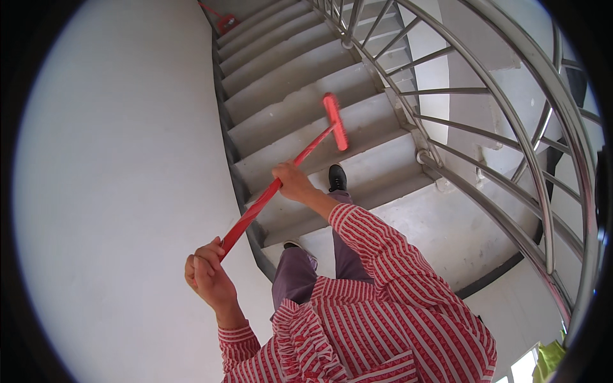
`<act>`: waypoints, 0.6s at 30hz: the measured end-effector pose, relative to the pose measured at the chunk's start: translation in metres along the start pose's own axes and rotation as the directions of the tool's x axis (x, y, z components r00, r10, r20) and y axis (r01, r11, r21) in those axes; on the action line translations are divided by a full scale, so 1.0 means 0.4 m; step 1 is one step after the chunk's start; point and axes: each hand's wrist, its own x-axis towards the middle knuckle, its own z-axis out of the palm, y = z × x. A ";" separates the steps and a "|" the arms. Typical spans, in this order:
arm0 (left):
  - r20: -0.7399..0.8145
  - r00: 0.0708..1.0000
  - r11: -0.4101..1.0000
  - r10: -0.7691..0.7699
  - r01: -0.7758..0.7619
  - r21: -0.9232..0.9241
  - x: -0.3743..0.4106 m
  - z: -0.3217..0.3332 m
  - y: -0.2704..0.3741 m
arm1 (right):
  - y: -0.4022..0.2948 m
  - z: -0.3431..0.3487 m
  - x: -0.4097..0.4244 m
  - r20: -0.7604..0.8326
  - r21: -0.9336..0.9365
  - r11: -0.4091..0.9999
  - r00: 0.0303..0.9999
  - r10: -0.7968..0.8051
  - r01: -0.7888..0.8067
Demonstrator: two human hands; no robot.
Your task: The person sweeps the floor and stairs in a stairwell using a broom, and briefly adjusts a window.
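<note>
My left hand (210, 275) grips the upper end of the red handle of a long-handled broom. Farther down, my right hand (293, 182) is closed around the same handle. The broom (254, 210) slants across the front of me, away from the wall. Its narrow red head (336, 122), with short bristles along one side, is over the concrete stairs (306, 107). Whether the bristles touch a step cannot be told. One black shoe (337, 178) stands on a step near the head; the other shoe (292, 245) is lower and partly hidden by my trouser leg.
A white wall (119, 167) with a dark skirting band borders the stairs on the left. A stainless steel railing (483, 179) curves along the right. A red object like a dustpan (227, 23) lies higher up by the wall. Green cloth (548, 361) shows at lower right.
</note>
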 end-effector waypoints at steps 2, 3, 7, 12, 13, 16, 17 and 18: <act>-0.005 1.000 0.999 -0.027 0.027 -0.034 -0.018 -0.005 -0.023 | 0.020 -0.025 -0.023 -0.054 -0.098 0.995 0.998 -0.010 0.005; 0.002 0.999 0.997 -0.050 0.050 -0.061 -0.009 0.006 -0.052 | 0.077 -0.045 -0.023 -0.087 -0.133 0.991 0.996 -0.015 0.003; 0.030 0.977 0.949 -0.211 0.212 -0.233 0.023 0.150 -0.210 | 0.280 -0.131 -0.016 -0.191 -0.160 0.984 0.981 0.043 -0.075; 0.041 0.979 0.968 -0.201 0.205 -0.141 0.055 0.104 -0.172 | 0.274 0.008 -0.033 -0.212 -0.031 0.999 0.977 0.030 -0.037; 0.025 0.984 0.982 -0.179 0.180 -0.062 0.043 0.069 -0.149 | 0.237 0.061 -0.024 -0.219 0.013 1.000 0.976 -0.005 0.008; 0.026 0.996 0.987 -0.091 0.086 0.134 0.001 0.014 -0.064 | 0.093 0.174 -0.028 -0.209 0.138 0.988 0.977 -0.042 0.073; 0.034 0.997 0.984 -0.069 0.062 0.165 -0.018 0.006 -0.043 | 0.061 0.190 -0.027 -0.155 0.172 0.983 0.987 -0.042 0.069; 0.046 0.998 0.980 -0.047 0.038 0.194 -0.037 0.001 -0.023 | 0.035 0.205 -0.029 -0.103 0.203 0.977 0.994 -0.039 0.059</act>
